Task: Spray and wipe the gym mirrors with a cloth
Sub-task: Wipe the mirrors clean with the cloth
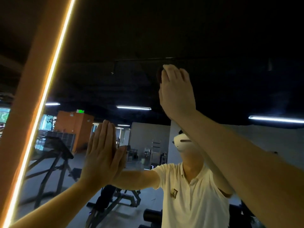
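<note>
Mirror (115,38) reflects dim gym (144,135); glowing strip (49,79) alongside.

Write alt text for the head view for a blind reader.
A person faces a gym mirror with the left hand flat on the glass and the right hand pressed higher up; a dark patch under it may be a cloth. A lit strip edges the mirror's left side.

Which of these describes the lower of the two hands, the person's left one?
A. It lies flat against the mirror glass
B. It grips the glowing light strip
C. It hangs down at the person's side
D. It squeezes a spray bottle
A: the left hand lies flat on the mirror, its fingers straight, meeting their own reflection and holding nothing.
</note>
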`<action>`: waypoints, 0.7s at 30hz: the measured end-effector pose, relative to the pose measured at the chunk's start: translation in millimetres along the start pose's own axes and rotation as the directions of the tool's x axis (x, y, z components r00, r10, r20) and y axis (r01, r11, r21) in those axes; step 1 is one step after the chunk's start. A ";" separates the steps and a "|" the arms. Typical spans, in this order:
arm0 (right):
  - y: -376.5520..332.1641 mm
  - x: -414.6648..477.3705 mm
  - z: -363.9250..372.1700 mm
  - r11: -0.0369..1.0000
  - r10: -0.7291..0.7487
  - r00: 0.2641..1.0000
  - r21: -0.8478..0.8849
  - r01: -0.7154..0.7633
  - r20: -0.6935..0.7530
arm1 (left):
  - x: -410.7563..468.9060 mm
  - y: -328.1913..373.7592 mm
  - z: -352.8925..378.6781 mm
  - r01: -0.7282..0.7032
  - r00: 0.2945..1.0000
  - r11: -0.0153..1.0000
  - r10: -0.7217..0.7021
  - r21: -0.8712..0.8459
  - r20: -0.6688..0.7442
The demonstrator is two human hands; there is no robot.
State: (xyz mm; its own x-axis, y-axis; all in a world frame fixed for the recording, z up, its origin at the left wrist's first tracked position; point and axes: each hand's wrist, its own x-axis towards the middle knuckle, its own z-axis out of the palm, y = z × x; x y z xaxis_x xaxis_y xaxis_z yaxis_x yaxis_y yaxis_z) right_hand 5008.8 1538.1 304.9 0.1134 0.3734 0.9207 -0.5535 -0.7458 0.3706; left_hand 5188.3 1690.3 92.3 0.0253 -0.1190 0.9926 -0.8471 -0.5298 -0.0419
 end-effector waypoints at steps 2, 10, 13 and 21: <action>-28.5 -19.7 4.7 0.997 -0.063 0.998 0.043 0.063 0.009 | 0.8 -1.0 4.0 -0.008 1.000 1.000 0.008 -0.007 -0.014; -118.0 -157.5 20.6 0.805 -0.581 0.765 0.338 0.488 0.279 | -2.3 -40.4 -14.7 -0.199 0.980 0.976 0.201 -0.095 0.013; -94.4 -123.7 18.1 0.765 -0.640 0.737 0.262 0.588 0.215 | -2.4 -37.6 -14.0 -0.180 0.983 0.974 0.182 -0.136 -0.001; -62.9 44.5 21.9 0.995 0.067 0.997 0.074 -0.069 0.026 | -3.2 -37.6 -3.1 -0.211 0.976 0.977 0.209 -0.029 -0.054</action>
State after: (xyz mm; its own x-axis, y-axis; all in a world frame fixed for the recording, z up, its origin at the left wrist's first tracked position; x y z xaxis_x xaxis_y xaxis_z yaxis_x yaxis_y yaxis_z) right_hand 5066.8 1589.5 325.3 0.0976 0.3076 0.9465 -0.4978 -0.8084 0.3141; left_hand 5218.4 1713.3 91.0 -0.1815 -0.1813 0.9665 -0.8483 -0.4684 -0.2472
